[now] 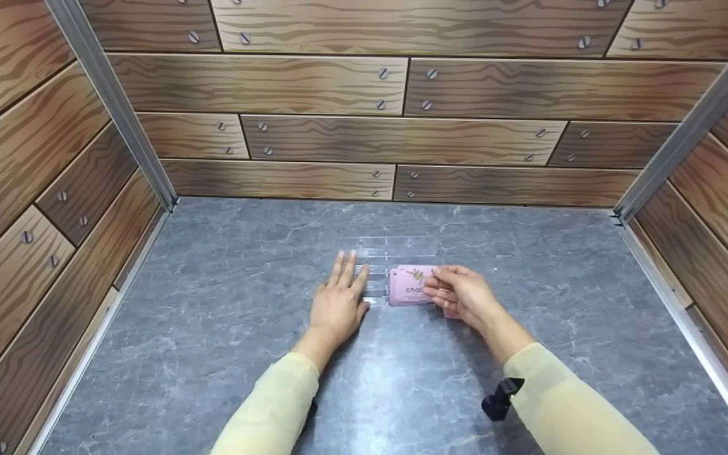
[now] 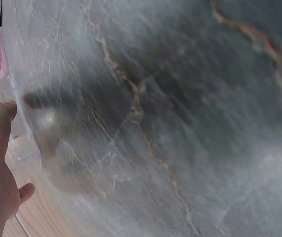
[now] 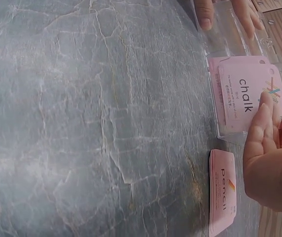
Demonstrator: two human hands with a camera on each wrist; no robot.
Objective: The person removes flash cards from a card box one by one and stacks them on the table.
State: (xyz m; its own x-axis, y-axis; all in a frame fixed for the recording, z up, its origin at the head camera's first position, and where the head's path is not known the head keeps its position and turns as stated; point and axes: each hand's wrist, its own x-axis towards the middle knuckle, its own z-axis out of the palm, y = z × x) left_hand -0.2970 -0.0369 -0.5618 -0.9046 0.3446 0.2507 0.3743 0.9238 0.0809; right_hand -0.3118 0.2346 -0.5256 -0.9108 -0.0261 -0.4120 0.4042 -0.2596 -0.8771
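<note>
My right hand [image 1: 465, 296] pinches a pink flashcard [image 3: 242, 96] printed "chalk" between thumb and fingers at its picture end. The card lies over the right part of a clear plastic case [image 3: 223, 43]. Another pink card [image 3: 216, 81] shows from under it, at the case's edge. With fingers spread and straight, my left hand [image 1: 337, 309] rests on the left part of the case. In the left wrist view its thumb [image 2: 10, 109] touches the case's near edge.
A stack of pink cards with "pencil" on top [image 3: 222, 192] lies on the table just right of the case, partly behind my right hand in the head view. A clear flat panel [image 1: 395, 245] lies behind. Wood-patterned walls [image 1: 395, 139] enclose the grey marbled table [image 1: 212, 354].
</note>
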